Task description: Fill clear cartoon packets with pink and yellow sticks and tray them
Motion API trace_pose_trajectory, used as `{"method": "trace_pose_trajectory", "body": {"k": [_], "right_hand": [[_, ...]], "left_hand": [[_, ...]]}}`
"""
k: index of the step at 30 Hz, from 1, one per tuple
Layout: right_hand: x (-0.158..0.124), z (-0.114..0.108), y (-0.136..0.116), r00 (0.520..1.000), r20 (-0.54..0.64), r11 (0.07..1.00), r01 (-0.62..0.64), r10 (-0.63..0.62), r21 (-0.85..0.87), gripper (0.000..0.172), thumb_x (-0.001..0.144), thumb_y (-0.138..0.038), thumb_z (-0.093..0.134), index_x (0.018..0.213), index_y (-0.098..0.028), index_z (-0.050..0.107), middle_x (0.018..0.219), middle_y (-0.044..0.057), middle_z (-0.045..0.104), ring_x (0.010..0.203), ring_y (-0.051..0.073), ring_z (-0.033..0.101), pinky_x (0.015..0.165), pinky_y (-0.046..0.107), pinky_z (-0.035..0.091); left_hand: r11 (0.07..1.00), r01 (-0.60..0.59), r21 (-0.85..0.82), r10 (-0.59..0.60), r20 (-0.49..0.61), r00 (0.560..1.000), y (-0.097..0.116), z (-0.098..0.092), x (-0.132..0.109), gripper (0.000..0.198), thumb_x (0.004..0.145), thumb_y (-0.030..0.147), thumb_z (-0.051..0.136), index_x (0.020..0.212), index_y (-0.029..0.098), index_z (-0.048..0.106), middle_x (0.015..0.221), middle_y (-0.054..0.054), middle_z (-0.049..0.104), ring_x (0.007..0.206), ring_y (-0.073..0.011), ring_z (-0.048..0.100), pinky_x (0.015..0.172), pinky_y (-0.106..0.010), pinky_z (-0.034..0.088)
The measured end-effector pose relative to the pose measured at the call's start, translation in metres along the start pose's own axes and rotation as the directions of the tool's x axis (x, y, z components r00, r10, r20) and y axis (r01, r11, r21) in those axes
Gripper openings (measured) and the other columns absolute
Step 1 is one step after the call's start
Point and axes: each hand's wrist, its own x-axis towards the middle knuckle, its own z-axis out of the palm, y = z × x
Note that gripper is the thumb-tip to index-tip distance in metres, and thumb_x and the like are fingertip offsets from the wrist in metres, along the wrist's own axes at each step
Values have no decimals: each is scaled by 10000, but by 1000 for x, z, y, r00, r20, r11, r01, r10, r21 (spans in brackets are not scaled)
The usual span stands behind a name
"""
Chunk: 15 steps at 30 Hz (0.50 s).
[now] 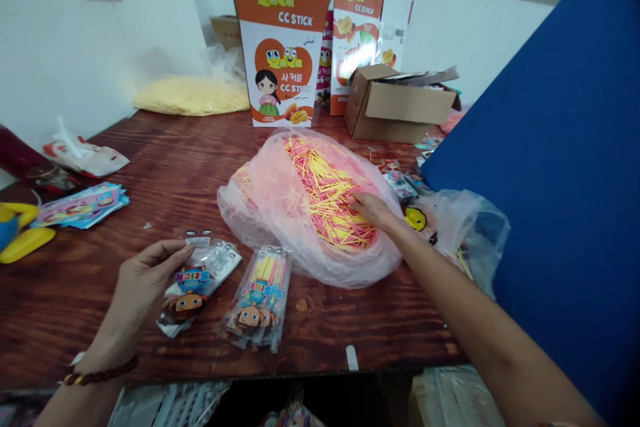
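Between thumb and fingers, my left hand (153, 273) pinches the top edge of a small clear printed pouch (193, 283) with a cartoon face. More such pouches (225, 260) lie beneath it. Just right of these, a stack of pouches filled with sticks (257, 300) rests on the table. My right hand (370, 208) reaches into a large translucent pink bag (270, 187) heaped with thin pink and yellow sticks (330, 193). Its fingertips are down among the sticks and partly hidden, so whether it grips any does not show.
Tall orange-and-white cartons (285, 47) and an open brown box (405, 107) stand at the back. A blue panel (550, 180) borders the right side. Blue-and-pink printed packets (85, 205) and a tissue pack (87, 157) lie left. A clear plastic bag (475, 227) sits by the panel.
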Motion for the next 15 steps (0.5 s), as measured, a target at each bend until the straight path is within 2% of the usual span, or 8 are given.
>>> {"method": "trace_pose_trajectory", "body": {"k": [4,8,12,15], "right_hand": [[3,5,3,1000,-27,994,-2,5,107,151,903,-274,520,851,-171,618,872,47,691,746,151,552,628,243,321],[4,8,5,997,-64,972,-36,52,234,167,891,-288,528,777,-185,592,804,50,679,700,162,531,614,259,308],[3,9,1,987,-124,905,-39,101,423,169,869,-263,518,723,-191,564,794,55,687,690,160,538,637,263,343],[1,11,-5,979,-166,797,9,115,603,194,856,-289,502,688,-197,537,726,27,669,663,146,543,641,260,382]], "left_hand": [[997,5,-79,3,95,995,16,10,-20,487,353,354,943,728,151,709,668,41,692,586,-93,576,508,-173,464],[988,22,-154,-4,117,993,26,13,-31,505,337,349,963,727,146,715,672,37,694,588,-84,582,521,-156,467],[985,37,-166,-3,203,979,19,22,-38,440,397,329,956,724,149,723,670,30,693,593,-80,581,541,-153,471],[988,68,-137,-23,304,952,8,37,-45,396,461,350,938,720,150,715,617,33,651,540,-79,544,486,-163,434]]}}
